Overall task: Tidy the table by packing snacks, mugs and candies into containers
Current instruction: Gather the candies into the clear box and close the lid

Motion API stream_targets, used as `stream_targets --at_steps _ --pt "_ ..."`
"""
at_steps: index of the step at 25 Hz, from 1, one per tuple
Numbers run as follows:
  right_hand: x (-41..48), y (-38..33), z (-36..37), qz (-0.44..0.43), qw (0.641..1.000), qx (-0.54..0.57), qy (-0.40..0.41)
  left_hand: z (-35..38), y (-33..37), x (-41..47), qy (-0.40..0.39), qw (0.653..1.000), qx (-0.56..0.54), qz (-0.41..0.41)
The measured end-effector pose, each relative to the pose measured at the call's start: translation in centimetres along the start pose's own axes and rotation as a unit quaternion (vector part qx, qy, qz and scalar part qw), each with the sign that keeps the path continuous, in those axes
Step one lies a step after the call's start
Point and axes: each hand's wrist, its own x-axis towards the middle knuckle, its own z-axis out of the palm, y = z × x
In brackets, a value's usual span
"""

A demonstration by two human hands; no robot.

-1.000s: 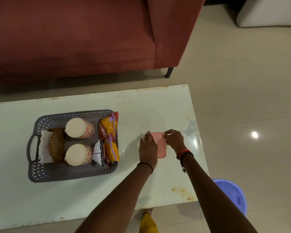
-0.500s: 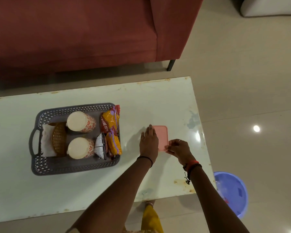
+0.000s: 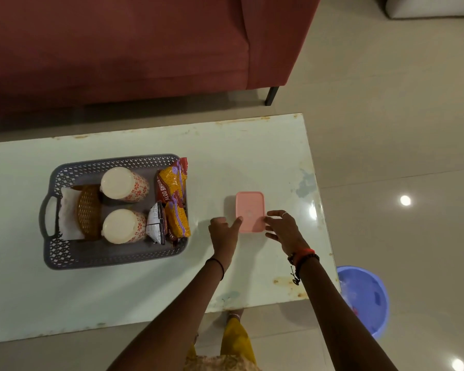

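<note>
— What's on the table [image 3: 252, 145]?

— A grey basket [image 3: 113, 254] to the left, holding two patterned mugs [image 3: 125, 184], snack packets [image 3: 176, 194] along its right wall and a woven piece by the handle.

— And the hands?

— Both are at a closed pink box [image 3: 250, 207]. The left hand [image 3: 224, 231] has a fingertip on its near left corner; the right hand [image 3: 283, 230] lies spread against its near right edge, possibly just touching.

— Anything else?

— A red sofa [image 3: 118, 44] beyond, a blue tub [image 3: 370, 298] on the floor.

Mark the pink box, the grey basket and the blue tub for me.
pink box [image 3: 250, 207]: head view, middle of its lid.
grey basket [image 3: 113, 254]: head view, near wall.
blue tub [image 3: 370, 298]: head view, inside floor, beside the table.
</note>
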Motion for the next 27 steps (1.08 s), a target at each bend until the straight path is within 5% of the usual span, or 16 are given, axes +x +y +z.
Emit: stream_targets --at_steps 5,27 --pt "0.3 -0.4 0.3 -0.047 0.999 -0.023 0.010 0.6 -1.5 -1.6 -0.099 0.948 -0.249 -0.171" --pt "0.0 -0.6 10.0 -0.099 0.990 -0.096 -0.001 -3.4 -2.6 0.0 0.061 0.810 -0.540 -0.222"
